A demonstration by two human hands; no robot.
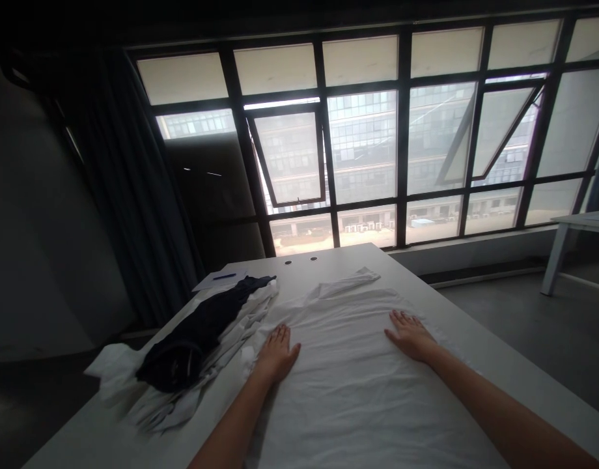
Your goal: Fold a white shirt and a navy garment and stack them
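A white garment [348, 365] lies spread flat on the white table [480, 339] in front of me. My left hand [276, 352] rests palm down on the garment's left edge, fingers stretched out. On its right part lies my right hand [409, 333], also flat with fingers extended. One sleeve [346, 283] of the garment points toward the far end of the table. Neither hand holds anything.
A pile of white cloth [192, 384] with a dark garment [202, 329] on top sits to the left. A sheet of paper with a blue pen [224, 277] lies beyond it. Large windows [362, 143] fill the back wall; another table [580, 228] stands at right.
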